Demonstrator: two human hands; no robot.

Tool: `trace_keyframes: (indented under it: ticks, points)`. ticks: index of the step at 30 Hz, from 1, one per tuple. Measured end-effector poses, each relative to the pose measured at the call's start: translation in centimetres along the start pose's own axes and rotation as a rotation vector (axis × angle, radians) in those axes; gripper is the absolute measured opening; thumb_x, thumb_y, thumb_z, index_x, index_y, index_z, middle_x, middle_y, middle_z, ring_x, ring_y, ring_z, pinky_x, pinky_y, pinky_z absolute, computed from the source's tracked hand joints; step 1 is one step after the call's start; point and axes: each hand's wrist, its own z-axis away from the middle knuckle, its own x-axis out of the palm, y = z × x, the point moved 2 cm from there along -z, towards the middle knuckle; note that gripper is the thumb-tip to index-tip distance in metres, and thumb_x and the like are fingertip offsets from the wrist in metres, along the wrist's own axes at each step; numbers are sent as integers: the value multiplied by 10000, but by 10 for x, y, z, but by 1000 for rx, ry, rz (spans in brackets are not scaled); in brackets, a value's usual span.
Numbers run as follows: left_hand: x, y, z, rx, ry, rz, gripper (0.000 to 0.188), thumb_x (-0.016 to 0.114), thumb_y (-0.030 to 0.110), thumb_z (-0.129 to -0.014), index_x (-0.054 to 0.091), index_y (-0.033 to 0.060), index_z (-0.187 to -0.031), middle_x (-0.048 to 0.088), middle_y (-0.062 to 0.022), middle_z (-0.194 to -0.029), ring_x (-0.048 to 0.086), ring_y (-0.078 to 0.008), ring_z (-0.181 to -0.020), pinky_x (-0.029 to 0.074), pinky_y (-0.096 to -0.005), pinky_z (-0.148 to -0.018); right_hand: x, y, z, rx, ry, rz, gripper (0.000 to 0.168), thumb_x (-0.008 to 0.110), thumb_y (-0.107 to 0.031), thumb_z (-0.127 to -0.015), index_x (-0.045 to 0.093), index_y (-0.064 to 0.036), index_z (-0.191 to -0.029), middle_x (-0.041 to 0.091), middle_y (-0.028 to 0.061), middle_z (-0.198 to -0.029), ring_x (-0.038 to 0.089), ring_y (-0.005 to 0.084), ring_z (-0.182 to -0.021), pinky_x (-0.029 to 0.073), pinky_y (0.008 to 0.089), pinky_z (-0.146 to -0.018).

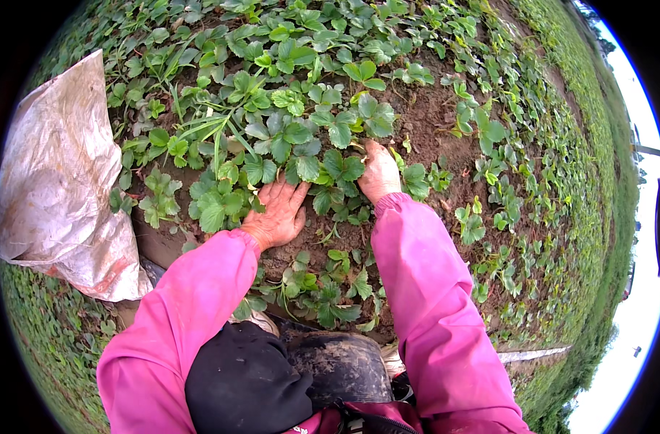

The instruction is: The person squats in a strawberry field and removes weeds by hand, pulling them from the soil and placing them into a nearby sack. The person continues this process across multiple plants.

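Observation:
My left hand (278,209) lies palm down on the soil with its fingers spread, and the fingertips slip under the leaves of a strawberry plant (294,135). On the right of that plant, my right hand (379,171) reaches down to the ground with its fingers curled. Its fingertips are hidden by the hand and leaves, so I cannot tell whether they pinch a stem. Between the hands grow several toothed green strawberry leaves (343,165). Long grass blades (221,127) stick up among the plants ahead of my left hand.
A dirty white woven plastic sack (58,173) stands at the left. Bare brown soil (430,125) shows right of my right hand. More strawberry plants (330,295) grow close before my knees, near a muddy black surface (338,363). Rows of plants (569,163) stretch away to the right.

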Motion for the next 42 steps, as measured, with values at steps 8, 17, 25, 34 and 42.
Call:
trace_keyframes:
  ticks: [8,17,25,34,42]
  points:
    - [-1,1,-2,-9,-24,39,564,542,181,-655,379,26,-1172,402,-162,-1100,415,-314,-967,321,-398,-834,6,-21,13,-58,-224,280,282,536,-99,-675,522,-48,-952,564,170,-876,564,311,-796,458,372,-671]
    - [5,-6,7,-51,-95,21,581,514,216,-697,340,41,-1223,342,-172,-1210,308,-372,-1132,268,-422,-908,-23,9,5,508,18,-1025,178,632,-70,-699,531,-52,-845,540,7,-674,459,55,-505,348,191,-425]
    - [0,-2,3,-48,-86,43,583,527,183,-683,338,31,-1214,333,-186,-1216,323,-357,-1118,269,-409,-898,15,-35,-8,-14,88,-22,436,558,-67,-679,483,-96,-1108,547,137,-890,551,274,-812,444,353,-682]
    - [-1,-1,-1,-18,-21,57,580,540,179,-658,372,40,-1196,356,-160,-1204,381,-320,-1039,311,-389,-849,-2,-22,-14,-245,128,241,388,506,-46,-702,485,-54,-1089,429,91,-1147,497,249,-933,437,325,-764]
    - [0,-1,-2,-14,6,50,566,543,157,-636,396,37,-1169,403,-156,-1137,438,-296,-929,338,-380,-799,0,-14,-32,-114,31,415,316,452,-103,-753,476,-108,-1067,512,108,-998,531,254,-884,440,359,-731]
